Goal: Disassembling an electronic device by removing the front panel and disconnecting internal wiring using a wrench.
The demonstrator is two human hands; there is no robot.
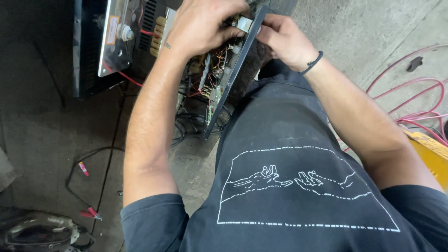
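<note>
A dark panel (233, 70) stands tilted on edge against my lap, its wired circuit side (213, 74) facing left. My left hand (200, 25) curls over the top of the panel, its fingers on a small metal part (242, 23) mounted there. My right hand (284, 39), a black band at its wrist, grips the panel's top edge from the right and touches the same metal part. Whether either hand pinches a tool is hidden by the fingers.
An opened electronic chassis (112, 42) with red wires lies at the upper left on the concrete floor. Red-handled probes (91, 213) and black leads lie at the lower left. Pink cable coils (420, 102) and a yellow object (431, 149) sit at the right.
</note>
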